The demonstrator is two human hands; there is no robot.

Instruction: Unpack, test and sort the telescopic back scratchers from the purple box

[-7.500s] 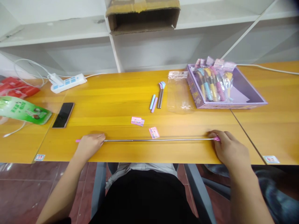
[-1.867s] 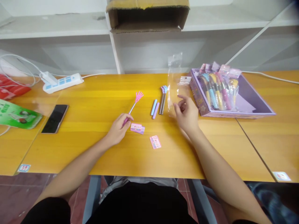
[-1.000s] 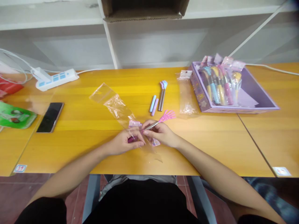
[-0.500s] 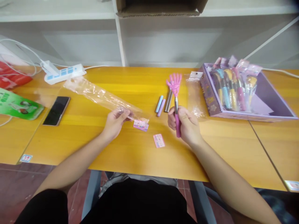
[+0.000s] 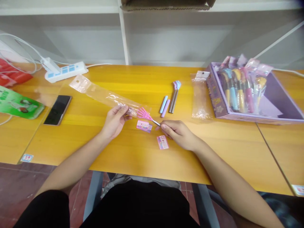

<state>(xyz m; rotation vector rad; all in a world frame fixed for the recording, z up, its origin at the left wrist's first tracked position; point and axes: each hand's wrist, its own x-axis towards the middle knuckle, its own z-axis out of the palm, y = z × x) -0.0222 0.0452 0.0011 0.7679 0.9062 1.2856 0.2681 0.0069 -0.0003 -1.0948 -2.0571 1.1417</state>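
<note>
My left hand (image 5: 114, 121) pinches the open end of a long clear plastic sleeve (image 5: 104, 96) that lies slanted across the yellow table (image 5: 133, 152). My right hand (image 5: 178, 134) is closed on the handle of a pink hand-shaped back scratcher (image 5: 145, 114). Its claw head points left and sits right at the mouth of the sleeve. Two small pink labels (image 5: 143, 126) lie just under the scratcher and beside my right hand.
Another scratcher with a blue head (image 5: 175, 95) and two loose handle caps (image 5: 164, 105) lie mid-table. An empty clear sleeve (image 5: 199, 99) rests beside a purple box (image 5: 280, 110) of packed scratchers. A phone (image 5: 57, 109), a power strip (image 5: 64, 71) and green packaging (image 5: 16, 105) lie left.
Half a second ago my right hand held the scratcher upright near the blue one. It has since turned the claw head leftward and brought it down to the sleeve's mouth.
</note>
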